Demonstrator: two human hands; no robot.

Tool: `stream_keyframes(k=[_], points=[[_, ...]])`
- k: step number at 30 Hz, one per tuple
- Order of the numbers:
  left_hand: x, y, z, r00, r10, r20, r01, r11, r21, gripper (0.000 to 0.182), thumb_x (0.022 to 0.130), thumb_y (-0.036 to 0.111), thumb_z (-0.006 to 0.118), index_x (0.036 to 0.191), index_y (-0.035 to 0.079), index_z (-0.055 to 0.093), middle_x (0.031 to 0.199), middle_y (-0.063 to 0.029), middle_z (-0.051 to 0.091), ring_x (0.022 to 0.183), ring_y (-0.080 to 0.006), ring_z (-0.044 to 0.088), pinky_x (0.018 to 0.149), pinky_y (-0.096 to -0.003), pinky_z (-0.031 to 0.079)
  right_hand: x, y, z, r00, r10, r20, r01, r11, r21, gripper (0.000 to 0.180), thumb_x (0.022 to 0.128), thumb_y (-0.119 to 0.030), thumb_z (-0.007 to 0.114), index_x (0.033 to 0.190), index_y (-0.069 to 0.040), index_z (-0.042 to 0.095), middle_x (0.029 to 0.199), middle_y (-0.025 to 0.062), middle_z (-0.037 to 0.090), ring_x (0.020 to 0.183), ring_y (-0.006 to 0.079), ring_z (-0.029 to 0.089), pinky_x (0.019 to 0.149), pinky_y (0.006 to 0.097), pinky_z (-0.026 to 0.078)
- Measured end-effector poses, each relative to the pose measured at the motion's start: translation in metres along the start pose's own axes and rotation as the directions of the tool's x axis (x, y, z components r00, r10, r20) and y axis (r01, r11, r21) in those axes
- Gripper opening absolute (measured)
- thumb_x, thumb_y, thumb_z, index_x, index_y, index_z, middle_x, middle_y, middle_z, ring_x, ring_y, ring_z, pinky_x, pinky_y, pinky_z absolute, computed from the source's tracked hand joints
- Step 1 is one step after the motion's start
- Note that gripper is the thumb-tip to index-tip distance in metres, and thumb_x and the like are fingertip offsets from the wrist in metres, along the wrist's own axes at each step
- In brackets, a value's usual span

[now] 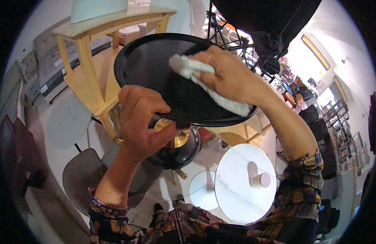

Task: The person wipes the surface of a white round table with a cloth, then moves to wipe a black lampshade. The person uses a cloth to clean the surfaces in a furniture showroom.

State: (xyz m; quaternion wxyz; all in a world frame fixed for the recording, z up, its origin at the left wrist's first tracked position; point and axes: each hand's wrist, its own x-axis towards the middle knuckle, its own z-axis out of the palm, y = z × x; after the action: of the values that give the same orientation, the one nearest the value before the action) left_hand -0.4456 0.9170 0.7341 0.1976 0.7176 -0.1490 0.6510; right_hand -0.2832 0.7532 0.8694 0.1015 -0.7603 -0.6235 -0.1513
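Note:
A round black tray with a raised rim is tilted in front of me. My left hand grips its near rim, thumb below and fingers curled over the edge. Bunched in my right hand is a white cloth, which lies against the tray's upper face and reaches its near right rim. Under the tray stands a rounded black body with a gold-coloured metal part. Whether the tray is joined to it is hidden behind my left hand and the rim.
To the right is a round white marble-look table with a small lidded container. A wooden console table stands at the far left, near a grey chair. A black softbox-like shape hangs above; stacked furniture lines the right.

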Motion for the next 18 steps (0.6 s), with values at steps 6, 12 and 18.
stream_keyframes(k=[6,12,18], points=[[-0.002,0.000,-0.002,0.997,0.020,0.075,-0.026,0.997,0.079,0.035,0.087,0.042,0.080,0.097,0.013,0.064,0.095,-0.0054,0.061,0.090,-0.0251,0.055,0.086,-0.0421,0.039,-0.031,-0.020,-0.014,0.988,-0.136,0.068,0.124,0.979,0.160,0.034,0.096,-0.025,0.070,0.128,-0.015,0.071,0.117,0.0200,0.064,0.111,0.0413,0.063,0.102,0.0505,0.050],[0.000,0.000,0.000,0.999,0.015,0.049,-0.018,0.998,0.061,0.034,0.085,0.042,0.080,0.094,0.012,0.066,0.096,-0.0053,0.061,0.091,-0.0253,0.054,0.086,-0.0430,0.039,0.022,0.015,0.024,0.992,0.112,-0.063,-0.119,0.984,-0.130,0.032,0.097,-0.031,0.071,0.126,-0.019,0.074,0.119,0.0192,0.066,0.114,0.0405,0.063,0.102,0.0518,0.051],[0.002,0.000,-0.003,0.997,0.005,0.082,-0.012,0.996,0.087,0.035,0.079,0.038,0.084,0.094,0.012,0.066,0.096,-0.0053,0.061,0.091,-0.0263,0.054,0.085,-0.0423,0.039,0.000,-0.009,-0.001,1.000,-0.018,0.008,0.018,1.000,0.014,0.032,0.094,-0.025,0.073,0.125,-0.019,0.073,0.114,0.0173,0.066,0.112,0.0396,0.063,0.100,0.0509,0.051]])
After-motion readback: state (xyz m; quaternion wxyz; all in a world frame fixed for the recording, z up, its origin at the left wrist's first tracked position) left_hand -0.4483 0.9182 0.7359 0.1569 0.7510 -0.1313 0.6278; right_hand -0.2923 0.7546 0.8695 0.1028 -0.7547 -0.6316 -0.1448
